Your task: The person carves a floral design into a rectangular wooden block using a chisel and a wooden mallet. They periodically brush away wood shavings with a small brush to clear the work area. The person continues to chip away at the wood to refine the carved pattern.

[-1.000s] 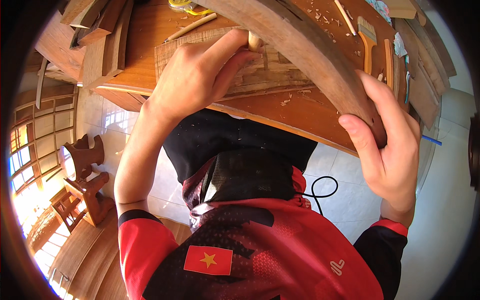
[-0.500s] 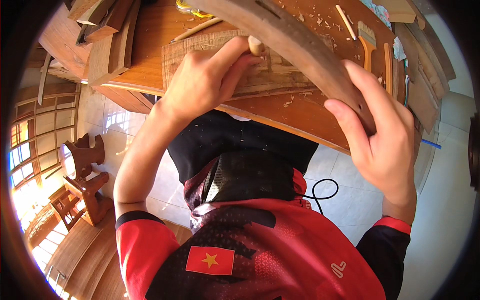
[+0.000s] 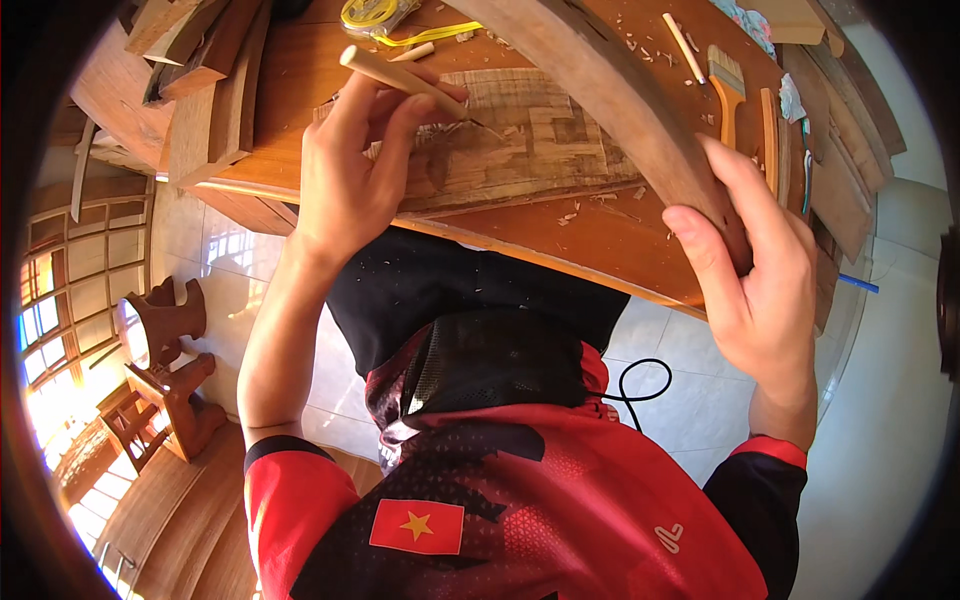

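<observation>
Between the thumb and fingers of my left hand is a slim carving chisel with a pale round wooden handle. Its handle points to the upper left and its thin metal tip to the right, over a flat board of rough wood. My right hand is wrapped round the near right end of a long curved piece of brown wood. This piece slants from the top middle down to the right, above the board, and its far end runs out of view.
A yellow tape measure and a wooden stick lie at the back of the brown table. Wood offcuts are stacked at the left. At the right are a paintbrush, a thin stick, long boards and scattered shavings.
My left hand has moved left and turned, so the chisel's handle now points up-left with its metal tip in view. My right hand keeps its hold on the curved wood, which has barely moved.
</observation>
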Demonstrator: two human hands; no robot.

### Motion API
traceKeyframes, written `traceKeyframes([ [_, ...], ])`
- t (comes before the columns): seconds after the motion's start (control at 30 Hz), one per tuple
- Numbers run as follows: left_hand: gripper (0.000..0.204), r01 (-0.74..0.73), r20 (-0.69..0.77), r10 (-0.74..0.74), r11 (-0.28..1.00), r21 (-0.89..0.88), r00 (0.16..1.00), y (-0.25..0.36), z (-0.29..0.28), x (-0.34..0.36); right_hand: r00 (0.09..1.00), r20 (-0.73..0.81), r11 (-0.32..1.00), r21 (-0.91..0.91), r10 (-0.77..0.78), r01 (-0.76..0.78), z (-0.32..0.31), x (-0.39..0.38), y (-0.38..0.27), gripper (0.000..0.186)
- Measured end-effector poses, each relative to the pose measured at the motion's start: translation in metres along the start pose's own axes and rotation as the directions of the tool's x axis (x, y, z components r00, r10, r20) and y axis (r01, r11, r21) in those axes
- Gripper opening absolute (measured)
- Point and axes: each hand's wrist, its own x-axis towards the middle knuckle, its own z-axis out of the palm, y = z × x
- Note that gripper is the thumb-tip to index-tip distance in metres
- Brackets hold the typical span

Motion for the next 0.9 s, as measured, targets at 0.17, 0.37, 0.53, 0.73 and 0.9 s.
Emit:
traceKeyframes([
  [0.17,0.014,-0.209,0.076,0.198,0.957,0.202,0.977,0.006,0.001,0.0,0.998,0.004,0.998,-0.007,0.057,-0.057,0.0,-0.003,0.002,0.04],
  [0.37,0.016,-0.347,0.138,0.319,0.885,0.312,0.938,0.002,0.003,0.006,0.999,0.021,0.999,-0.023,-0.032,0.033,0.001,-0.002,0.004,0.04],
  [0.53,0.02,-0.432,0.188,0.388,0.813,0.39,0.902,-0.002,0.001,0.012,0.999,0.031,1.0,-0.02,-0.011,0.011,-0.003,-0.005,0.001,0.041],
  [0.73,0.019,-0.482,0.191,0.444,0.772,0.414,0.875,-0.002,0.004,0.018,0.999,0.027,1.0,-0.003,-0.024,0.024,-0.006,-0.008,0.003,0.041],
  [0.9,0.019,-0.474,0.194,0.433,0.782,0.404,0.88,-0.003,0.004,0.017,0.999,0.037,1.0,0.0,-0.024,0.024,-0.006,-0.009,0.004,0.041],
])
